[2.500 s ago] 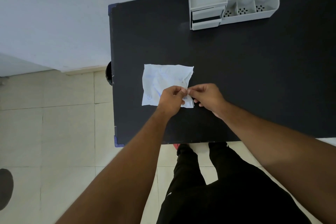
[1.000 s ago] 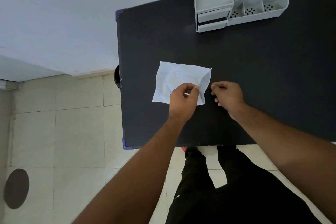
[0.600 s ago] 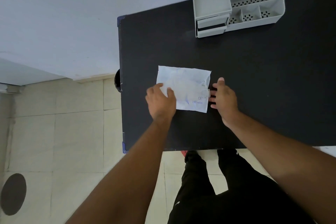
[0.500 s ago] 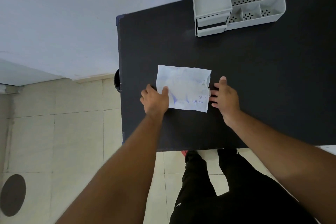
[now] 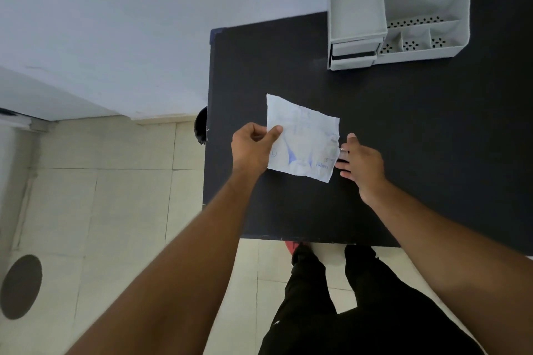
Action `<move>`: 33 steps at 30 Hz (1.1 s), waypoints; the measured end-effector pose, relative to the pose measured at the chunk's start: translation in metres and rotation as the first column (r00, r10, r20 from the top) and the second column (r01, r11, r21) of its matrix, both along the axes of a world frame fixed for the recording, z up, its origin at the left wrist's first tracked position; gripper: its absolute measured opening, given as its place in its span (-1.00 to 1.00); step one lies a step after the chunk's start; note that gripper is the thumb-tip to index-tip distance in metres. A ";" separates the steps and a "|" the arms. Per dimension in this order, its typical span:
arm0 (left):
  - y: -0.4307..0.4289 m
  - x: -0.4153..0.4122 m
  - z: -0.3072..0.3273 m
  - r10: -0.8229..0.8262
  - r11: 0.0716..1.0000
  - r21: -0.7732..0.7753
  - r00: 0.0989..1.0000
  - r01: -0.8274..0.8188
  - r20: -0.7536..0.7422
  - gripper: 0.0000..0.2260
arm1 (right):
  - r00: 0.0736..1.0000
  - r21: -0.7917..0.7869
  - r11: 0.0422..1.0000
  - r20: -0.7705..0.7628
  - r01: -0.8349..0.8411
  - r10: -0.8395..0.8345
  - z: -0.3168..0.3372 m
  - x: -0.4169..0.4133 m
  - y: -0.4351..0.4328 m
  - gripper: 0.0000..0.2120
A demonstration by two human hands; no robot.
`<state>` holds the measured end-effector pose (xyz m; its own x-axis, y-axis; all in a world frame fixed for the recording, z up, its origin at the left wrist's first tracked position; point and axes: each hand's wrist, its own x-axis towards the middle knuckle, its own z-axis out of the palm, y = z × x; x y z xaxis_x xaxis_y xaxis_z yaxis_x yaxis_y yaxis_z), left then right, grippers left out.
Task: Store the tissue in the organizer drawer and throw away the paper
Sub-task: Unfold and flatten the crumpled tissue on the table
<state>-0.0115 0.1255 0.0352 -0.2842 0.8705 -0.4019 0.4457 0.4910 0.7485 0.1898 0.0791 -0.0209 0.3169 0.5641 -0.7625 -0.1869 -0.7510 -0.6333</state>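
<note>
While two hands (image 5: 308, 153) flank, one paper (image 5: 302, 144), one organizer (image 5: 401, 11)

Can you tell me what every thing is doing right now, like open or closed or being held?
paper packet: flattened, crumpled, its left edge pinched.
left hand: closed on the packet's edge.
right hand: open, at the packet's right edge.
organizer: upright, its compartments look empty.
organizer drawer: looks closed.

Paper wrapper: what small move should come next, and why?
Probably pull the wrapper's contents out at its right end. The left hand pinches the paper wrapper by its left edge, while the right hand sits open at the other end. The organizer drawers look shut.
</note>
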 end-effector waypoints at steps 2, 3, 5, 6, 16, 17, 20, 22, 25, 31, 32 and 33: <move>-0.002 0.005 0.011 -0.018 0.999 0.036 1.000 0.018 -0.008 -0.73 | 1.000 -0.003 1.000 0.002 -0.001 0.001 0.001 -0.002 0.002 -0.63; -0.003 0.008 0.016 -0.014 0.998 0.058 1.000 0.014 -0.007 -0.72 | 1.000 0.000 1.000 -0.003 -0.010 0.010 0.004 -0.003 0.003 -0.60; -0.005 0.014 0.023 -0.005 0.997 0.082 1.000 0.005 0.003 -0.71 | 0.999 0.000 1.000 -0.032 -0.012 0.012 0.006 -0.005 0.004 -0.53; -0.005 0.017 0.027 -0.004 0.996 0.087 1.000 0.003 0.017 -0.72 | 0.999 -0.001 1.000 -0.047 -0.007 0.007 0.007 -0.005 0.005 -0.51; -0.016 0.016 0.032 0.022 0.989 0.143 0.997 -0.032 0.069 -0.76 | 0.994 0.011 1.000 -0.107 -0.007 0.008 0.008 -0.008 0.003 -0.51; -0.018 0.014 0.032 0.014 0.991 0.129 0.997 -0.023 0.070 -0.76 | 0.995 0.019 1.000 -0.096 -0.009 0.011 0.006 -0.008 0.003 -0.52; -0.021 0.007 0.034 0.038 0.992 0.117 0.996 -0.047 0.076 -0.79 | 0.997 0.029 1.000 -0.078 -0.011 0.013 0.004 -0.011 0.001 -0.52; -0.018 0.003 0.038 0.057 0.986 0.147 0.993 -0.072 0.103 -0.82 | 0.998 0.031 0.999 -0.054 -0.021 0.023 0.002 -0.013 0.001 -0.51; -0.013 -0.008 0.040 0.071 0.983 0.163 0.991 -0.089 0.112 -0.85 | 0.998 0.041 0.998 -0.048 -0.042 0.044 0.000 -0.017 0.001 -0.52; -0.011 -0.040 0.028 0.172 0.980 0.111 0.983 -0.163 -0.068 -0.67 | 0.994 0.053 0.993 0.031 -0.107 0.105 0.000 -0.024 -0.001 -0.58; -0.012 -0.046 0.026 0.223 0.972 0.097 0.967 -0.212 -0.126 -0.60 | 0.992 0.055 0.991 0.053 -0.121 0.118 0.001 -0.026 -0.001 -0.60; -0.015 -0.051 0.023 0.252 0.967 0.084 0.946 -0.239 -0.202 -0.53 | 0.989 0.057 0.989 0.068 -0.134 0.130 0.003 -0.028 -0.001 -0.62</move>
<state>-0.0626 0.1103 0.0581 -0.5643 0.7831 -0.2614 0.4665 0.5637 0.6816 0.1619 0.0779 -0.0182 0.2835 0.6494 -0.7056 -0.0468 -0.7255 -0.6866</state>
